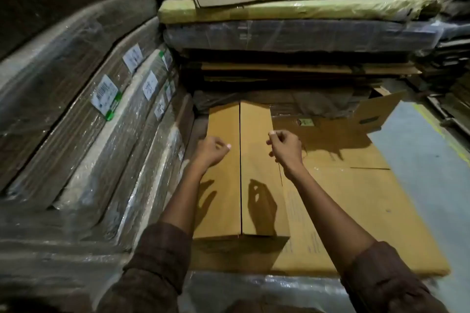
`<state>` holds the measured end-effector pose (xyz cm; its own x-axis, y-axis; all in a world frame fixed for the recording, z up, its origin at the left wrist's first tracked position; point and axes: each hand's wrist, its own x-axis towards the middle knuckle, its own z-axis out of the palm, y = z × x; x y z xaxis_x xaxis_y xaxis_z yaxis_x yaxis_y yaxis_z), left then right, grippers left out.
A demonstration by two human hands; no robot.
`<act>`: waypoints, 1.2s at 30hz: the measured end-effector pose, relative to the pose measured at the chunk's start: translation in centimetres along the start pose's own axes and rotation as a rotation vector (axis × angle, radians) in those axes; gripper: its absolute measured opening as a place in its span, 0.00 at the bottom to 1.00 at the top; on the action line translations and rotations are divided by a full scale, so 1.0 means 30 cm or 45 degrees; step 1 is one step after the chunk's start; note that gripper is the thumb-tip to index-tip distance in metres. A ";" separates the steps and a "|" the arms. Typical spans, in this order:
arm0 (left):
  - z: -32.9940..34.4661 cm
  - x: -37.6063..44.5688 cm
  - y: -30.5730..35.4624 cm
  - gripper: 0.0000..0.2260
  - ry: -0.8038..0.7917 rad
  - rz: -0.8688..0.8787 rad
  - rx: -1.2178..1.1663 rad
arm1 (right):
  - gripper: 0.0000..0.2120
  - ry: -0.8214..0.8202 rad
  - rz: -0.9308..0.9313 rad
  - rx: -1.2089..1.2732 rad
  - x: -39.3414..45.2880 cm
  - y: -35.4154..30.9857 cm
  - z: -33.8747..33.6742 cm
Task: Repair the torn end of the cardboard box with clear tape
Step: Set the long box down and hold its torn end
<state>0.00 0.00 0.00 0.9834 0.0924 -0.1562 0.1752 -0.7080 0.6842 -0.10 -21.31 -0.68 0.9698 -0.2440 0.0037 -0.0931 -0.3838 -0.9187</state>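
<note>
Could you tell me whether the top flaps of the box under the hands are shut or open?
Shut: the two flaps lie flat, meeting along one dark centre seam.

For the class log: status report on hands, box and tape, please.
Left hand and right hand pinched, raised above cardboard box. Tape strip not discernible. Centre seam untaped. Nothing obstructing.

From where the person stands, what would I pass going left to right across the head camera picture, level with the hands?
Plastic-wrapped cardboard stacks with white labels → left hand → centre seam of the cardboard box → right hand → flat cardboard sheet → grey floor.
</note>
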 end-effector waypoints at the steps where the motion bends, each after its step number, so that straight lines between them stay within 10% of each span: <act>1: 0.035 0.010 -0.035 0.21 -0.099 -0.103 0.056 | 0.11 -0.027 0.074 -0.051 -0.001 0.048 0.013; 11: 0.281 -0.026 -0.187 0.45 -0.328 -0.442 0.359 | 0.44 -0.417 0.782 -0.401 -0.169 0.420 0.113; 19: 0.380 -0.066 -0.200 0.64 -0.395 -0.483 0.394 | 0.38 -0.347 0.736 -0.465 -0.194 0.356 0.136; 28: 0.268 -0.080 -0.440 0.56 -0.143 -0.399 0.209 | 0.14 -0.217 0.742 0.083 -0.204 0.281 0.146; 33: 0.208 -0.091 -0.480 0.54 -0.170 -0.394 0.128 | 0.63 -0.471 1.112 0.229 -0.308 0.378 0.164; 36: 0.171 -0.097 -0.487 0.54 -0.218 -0.418 0.083 | 0.68 -0.509 1.100 0.277 -0.328 0.439 0.176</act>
<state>-5.67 6.48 -13.21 0.8522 0.2076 -0.4803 0.4713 -0.7034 0.5321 -9.68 -19.25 -14.89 0.5958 -0.0285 -0.8027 -0.8031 -0.0324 -0.5949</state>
